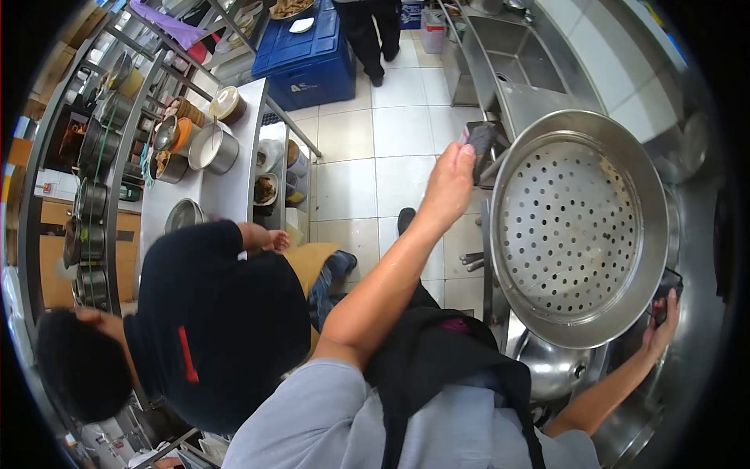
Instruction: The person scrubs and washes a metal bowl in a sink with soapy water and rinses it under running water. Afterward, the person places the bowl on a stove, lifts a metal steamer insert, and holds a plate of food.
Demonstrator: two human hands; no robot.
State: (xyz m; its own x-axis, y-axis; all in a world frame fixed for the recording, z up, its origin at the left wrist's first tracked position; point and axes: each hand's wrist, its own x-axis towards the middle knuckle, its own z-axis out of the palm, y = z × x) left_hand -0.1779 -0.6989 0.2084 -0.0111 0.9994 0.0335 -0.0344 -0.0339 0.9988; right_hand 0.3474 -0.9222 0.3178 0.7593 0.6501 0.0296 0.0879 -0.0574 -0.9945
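Note:
A large round metal steamer tray with a perforated bottom hangs at my right, its open side turned up toward me. My left hand is closed around a dark, wrapped-looking handle on its far left side. At the near right rim, my right hand grips the opposite handle, its fingers partly hidden. Small whitish bits and wet marks show on the holed bottom. Beneath the tray's near edge is a shiny rounded metal vessel, partly covered.
A co-worker in a black shirt stands close on my left, beside a steel table with pots. Farther ahead are a blue chest and another person's legs. A steel sink lies beyond the tray.

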